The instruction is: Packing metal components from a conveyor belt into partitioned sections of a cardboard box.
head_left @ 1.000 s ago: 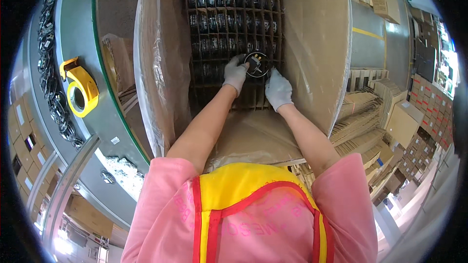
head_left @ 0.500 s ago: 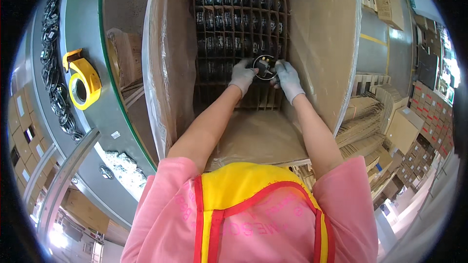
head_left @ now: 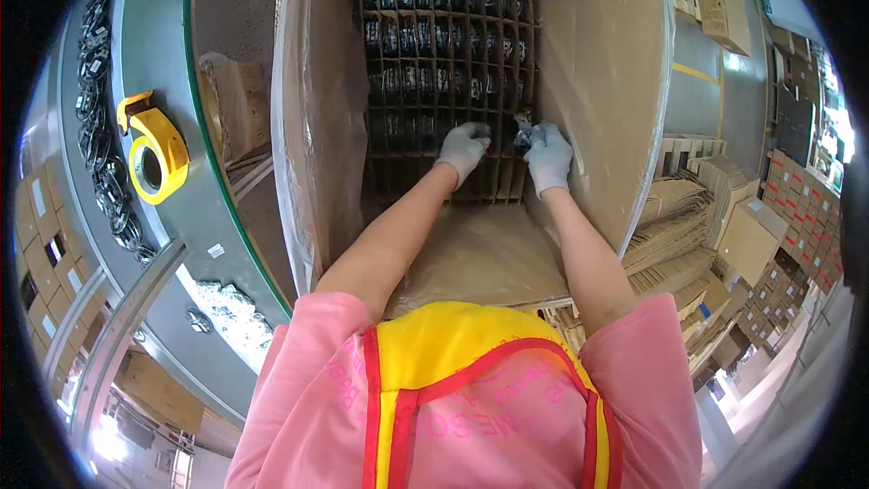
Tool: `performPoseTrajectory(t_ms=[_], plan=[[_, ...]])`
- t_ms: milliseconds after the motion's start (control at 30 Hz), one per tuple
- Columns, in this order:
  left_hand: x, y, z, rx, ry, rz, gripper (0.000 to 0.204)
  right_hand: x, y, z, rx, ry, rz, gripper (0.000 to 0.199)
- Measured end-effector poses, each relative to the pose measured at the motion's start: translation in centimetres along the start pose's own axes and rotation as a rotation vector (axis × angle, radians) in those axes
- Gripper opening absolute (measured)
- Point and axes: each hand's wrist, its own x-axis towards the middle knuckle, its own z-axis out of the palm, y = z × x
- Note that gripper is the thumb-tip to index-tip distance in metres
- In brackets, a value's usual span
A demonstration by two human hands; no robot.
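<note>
Head view | left hand (head_left: 463, 147) fingers curled loosely, resting on divider grid (head_left: 425, 81) | right hand (head_left: 548, 154) fingers pinch small bagged part (head_left: 524, 124)

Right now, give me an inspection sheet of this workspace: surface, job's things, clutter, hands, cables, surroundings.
Surface: grey curved bench on the left, green edge.
Job's things: big cardboard box lined with clear plastic; cardboard divider grid, most upper cells filled with dark bagged parts, lower rows look empty.
Clutter: yellow tape dispenser and a row of bagged parts on the bench.
Hands: both gloved; left hand rests on the grid; right hand has a small dark part in its grip at the grid's right edge.
Cables: nothing seen.
Surroundings: stacks of flat cardboard and boxes on the right.
</note>
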Motion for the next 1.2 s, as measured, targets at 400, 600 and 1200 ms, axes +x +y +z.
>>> performPoseTrajectory(t_ms=[400, 600, 1200], plan=[[3.1, -3.3, -2.8, 0.043, 0.132, 0.149, 0.021, 0.1, 1.8, 0.0, -0.504, -0.068, -0.120, 0.028], [0.6, 1.9, -3.9, -0.126, 0.209, 0.116, 0.018, -1.2, -1.4, 0.5, -0.744, -0.106, -0.249, 0.036], [-20.8, 13.1, -12.1, 0.692, 0.988, 0.871, 0.045, -3.6, -3.4, 6.7, -0.665, -0.497, -0.766, 0.023]])
